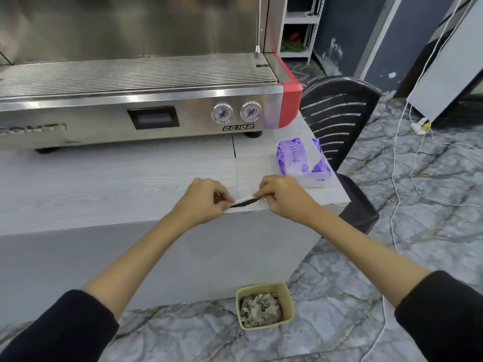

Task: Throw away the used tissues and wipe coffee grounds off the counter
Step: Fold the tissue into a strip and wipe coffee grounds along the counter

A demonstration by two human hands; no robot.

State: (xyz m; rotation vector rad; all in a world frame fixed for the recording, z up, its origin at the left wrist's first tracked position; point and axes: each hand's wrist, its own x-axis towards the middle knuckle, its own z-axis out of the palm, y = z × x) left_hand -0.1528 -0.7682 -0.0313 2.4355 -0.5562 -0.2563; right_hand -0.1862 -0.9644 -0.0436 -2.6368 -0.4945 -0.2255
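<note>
Dominating the back of the counter, a steel espresso machine with red end panel and two round gauges. Counter is pale wood-grain, tiled. Black slatted chair just off the counter's right end. On the marbled floor below the counter's front face, a beige bin holding crumpled, stained tissues. Purple tissue pack on the counter's right end, near the front corner. Left hand and right hand at the counter's front edge, each with fingers curled, pinching one end of a white tissue stretched between them. Tissue looks folded into a narrow strip, cupping a dark line of coffee grounds along its lower side, right at the edge.
</note>
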